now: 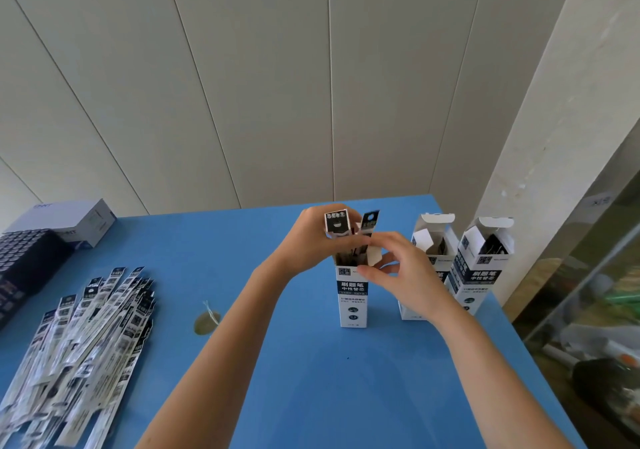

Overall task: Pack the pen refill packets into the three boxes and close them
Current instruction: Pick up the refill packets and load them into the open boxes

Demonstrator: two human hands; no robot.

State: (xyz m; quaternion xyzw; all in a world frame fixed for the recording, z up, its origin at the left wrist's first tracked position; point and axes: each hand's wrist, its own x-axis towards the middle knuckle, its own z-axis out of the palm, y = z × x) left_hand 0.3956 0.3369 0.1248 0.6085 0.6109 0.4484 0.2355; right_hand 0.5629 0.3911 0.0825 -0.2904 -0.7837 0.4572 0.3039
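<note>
Three tall white boxes with dark labels stand upright on the blue table. The nearest box (352, 296) is open at the top, with refill packets (336, 224) sticking up out of it. My left hand (304, 240) grips the tops of those packets. My right hand (401, 272) holds the same box at its upper rim, thumb on the front face. Behind it, the middle box (434, 237) and the right box (485, 268) stand with flaps open and packets inside. A large heap of loose refill packets (83, 348) lies at the left of the table.
A grey-white carton (79, 221) and a dark box (24, 268) sit at the far left. A small round hole with a string (205, 322) marks the table's middle. The table's right edge (540, 362) drops to a cluttered floor beside a glass panel.
</note>
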